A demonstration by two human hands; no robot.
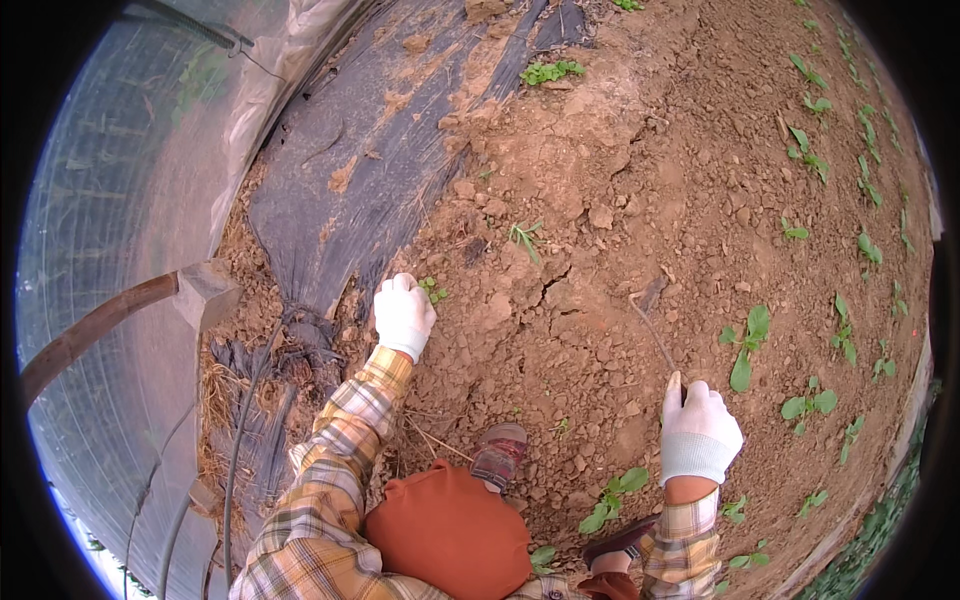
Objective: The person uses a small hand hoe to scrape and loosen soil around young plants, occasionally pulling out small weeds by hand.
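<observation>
My left hand (403, 309), in a white knit glove, is closed at a small green weed (433, 289) by the edge of the black plastic film; its fingertips are hidden, so its hold is unclear. In my right hand (701, 424), also gloved in white, is the handle of a small hand hoe (652, 326). The hoe's thin bent neck and soil-covered blade rest on the cracked brown soil. A grassy weed (526, 238) grows ahead, between the hands. Just right of the hoe stands a leafy seedling (748, 347).
Black plastic film (330, 195) with soil on it lies at the left, beside a clear plastic greenhouse wall (127, 195) and a curved support (105, 326). Rows of seedlings (808, 405) grow at the right. My shoe (500, 454) is on the soil, near another seedling (613, 501).
</observation>
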